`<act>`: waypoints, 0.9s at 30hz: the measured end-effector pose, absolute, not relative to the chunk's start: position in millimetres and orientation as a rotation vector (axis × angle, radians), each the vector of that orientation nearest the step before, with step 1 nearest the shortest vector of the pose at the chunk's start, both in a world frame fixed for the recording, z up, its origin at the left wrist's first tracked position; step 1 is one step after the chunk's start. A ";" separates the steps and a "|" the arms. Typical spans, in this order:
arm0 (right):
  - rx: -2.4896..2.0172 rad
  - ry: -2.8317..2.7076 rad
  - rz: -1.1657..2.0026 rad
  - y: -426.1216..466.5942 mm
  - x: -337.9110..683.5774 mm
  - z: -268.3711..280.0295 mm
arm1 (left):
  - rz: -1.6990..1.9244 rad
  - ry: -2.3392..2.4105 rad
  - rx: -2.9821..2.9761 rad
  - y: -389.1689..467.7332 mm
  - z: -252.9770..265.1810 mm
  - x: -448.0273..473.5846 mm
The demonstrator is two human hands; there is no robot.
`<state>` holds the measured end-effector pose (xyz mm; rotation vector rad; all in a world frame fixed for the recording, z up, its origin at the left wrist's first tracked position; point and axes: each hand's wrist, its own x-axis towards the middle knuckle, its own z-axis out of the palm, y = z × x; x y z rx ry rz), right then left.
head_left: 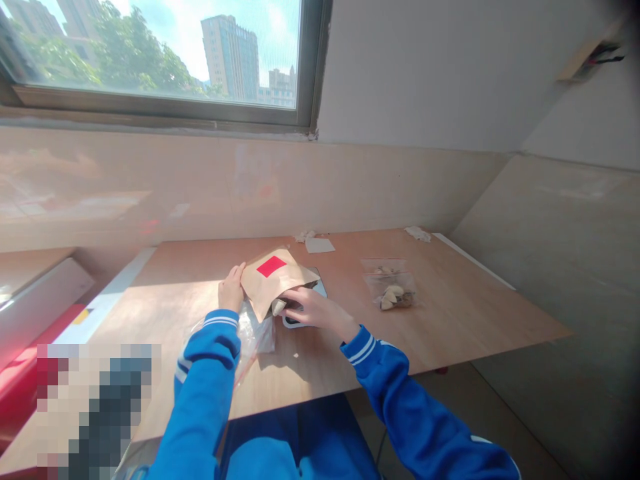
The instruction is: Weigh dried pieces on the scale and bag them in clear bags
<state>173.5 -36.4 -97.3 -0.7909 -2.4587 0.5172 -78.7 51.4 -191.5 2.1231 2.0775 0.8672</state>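
My left hand [231,287] holds the left edge of a brown paper pouch [276,279] that carries a red square label. My right hand [313,308] sits at the pouch's lower opening, fingers pinching a small pale piece right at its mouth. Under the pouch lies a small flat grey-edged device [319,288], mostly covered. A crinkled clear plastic bag [254,335] rests beneath my left wrist. Both sleeves are blue with white stripes.
A clear zip bag [393,283] with pale and brown pieces lies to the right on the wooden tabletop [450,313]. A white paper slip [319,245] and crumpled scraps [417,233] sit near the back wall. A red object [30,363] stands at the left.
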 end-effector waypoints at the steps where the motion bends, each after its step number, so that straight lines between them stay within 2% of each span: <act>1: -0.800 -2.465 0.496 -38.3 173.0 -98.6 | 0.867 2.078 2.121 51.5 -191.5 -78.7; 10: -0.864 -2.500 0.129 -38.5 166.5 -124.4 | 0.861 2.090 2.111 53.9 -193.6 -79.3; 17: -0.836 -2.416 0.063 -37.6 171.5 -136.8 | 0.868 2.080 2.104 53.0 -191.9 -78.8; 27: -0.754 -2.543 -0.171 -52.8 171.7 -100.4 | 0.862 2.091 2.126 52.0 -191.0 -78.7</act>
